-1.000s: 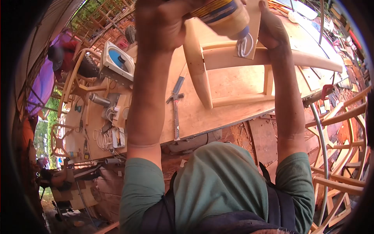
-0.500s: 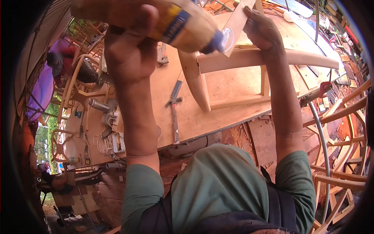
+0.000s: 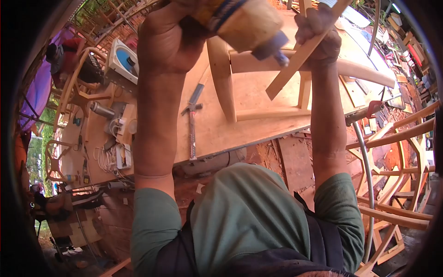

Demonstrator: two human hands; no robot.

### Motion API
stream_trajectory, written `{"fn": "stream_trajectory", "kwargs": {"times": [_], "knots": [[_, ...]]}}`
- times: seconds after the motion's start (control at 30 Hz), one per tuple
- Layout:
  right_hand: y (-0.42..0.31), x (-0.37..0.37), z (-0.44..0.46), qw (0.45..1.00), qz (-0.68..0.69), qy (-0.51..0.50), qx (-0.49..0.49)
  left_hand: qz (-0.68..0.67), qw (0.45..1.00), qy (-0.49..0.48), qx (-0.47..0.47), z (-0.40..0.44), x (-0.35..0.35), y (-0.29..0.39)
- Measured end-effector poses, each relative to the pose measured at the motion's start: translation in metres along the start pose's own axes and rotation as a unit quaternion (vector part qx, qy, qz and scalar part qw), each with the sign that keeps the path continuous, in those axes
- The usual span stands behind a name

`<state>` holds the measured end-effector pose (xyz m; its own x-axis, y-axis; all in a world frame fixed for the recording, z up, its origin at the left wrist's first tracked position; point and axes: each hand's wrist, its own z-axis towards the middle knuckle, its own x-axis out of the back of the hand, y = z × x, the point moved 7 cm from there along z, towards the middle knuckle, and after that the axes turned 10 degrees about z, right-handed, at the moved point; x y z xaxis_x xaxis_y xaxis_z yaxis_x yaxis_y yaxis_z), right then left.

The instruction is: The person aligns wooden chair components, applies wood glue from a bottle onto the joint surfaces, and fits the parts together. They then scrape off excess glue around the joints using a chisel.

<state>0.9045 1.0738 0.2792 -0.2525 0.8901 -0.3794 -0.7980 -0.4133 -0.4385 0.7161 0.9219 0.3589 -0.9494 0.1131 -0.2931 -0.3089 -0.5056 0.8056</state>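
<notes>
My left hand (image 3: 168,34) is wrapped round a large glue bottle (image 3: 258,25), a cream-coloured one with a blue-and-yellow label. The bottle is tilted, its blue cap and nozzle pointing down and right. In my right hand (image 3: 320,37) is a flat, narrow wooden strip (image 3: 293,71), held slanting with its lower end toward the bottle. The nozzle tip appears right beside the strip's edge; I cannot tell whether they touch. Below both hands, a curved wooden chair frame (image 3: 222,87) lies on the workbench (image 3: 210,134).
A claw hammer (image 3: 192,131) lies on the bench left of the frame. Farther left are a metal flask (image 3: 102,110), tangled white cable (image 3: 107,159) and a machine with a blue disc (image 3: 123,59). More chair frames (image 3: 392,214) stand at right. Another person (image 3: 69,57) is at far left.
The strip has turned in my right hand, now showing its length and slanting down-left. The bottle has shifted right and its nozzle tips further down. The whole view has shifted slightly.
</notes>
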Motion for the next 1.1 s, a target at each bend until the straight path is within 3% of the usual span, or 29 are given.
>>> {"fn": "stream_trajectory", "kwargs": {"times": [0.1, 0.47, 0.57, 0.7, 0.87, 0.97, 1.1], "knots": [[-0.002, -0.004, -0.003, 0.999, 0.01, -0.001, 0.047, 0.021, 1.0, -0.011, -0.009, -0.006, -0.008, -0.008], [-0.012, 0.009, -0.006, 0.998, 0.015, -0.039, 0.039, 0.012, 1.0, -0.022, 0.003, -0.014, -0.016, -0.018], [-0.004, -0.019, 0.007, 0.993, 0.047, -0.077, 0.075, 0.028, 0.999, -0.013, 0.01, -0.025, -0.015, -0.015], [-0.009, -0.01, 0.003, 0.995, 0.033, -0.048, 0.082, 0.07, 0.997, 0.038, 0.009, -0.035, -0.006, -0.015], [-0.01, 0.004, 0.0, 0.998, 0.042, -0.019, 0.032, 0.052, 0.998, -0.005, -0.029, -0.014, -0.012, -0.016], [-0.009, 0.01, -0.001, 0.993, 0.098, 0.003, 0.058, 0.015, 0.999, -0.026, -0.036, -0.011, -0.023, -0.015], [-0.018, 0.014, -0.007, 0.996, -0.034, 0.051, 0.07, 0.039, 0.998, -0.018, -0.049, -0.014, -0.02, -0.013]]}}
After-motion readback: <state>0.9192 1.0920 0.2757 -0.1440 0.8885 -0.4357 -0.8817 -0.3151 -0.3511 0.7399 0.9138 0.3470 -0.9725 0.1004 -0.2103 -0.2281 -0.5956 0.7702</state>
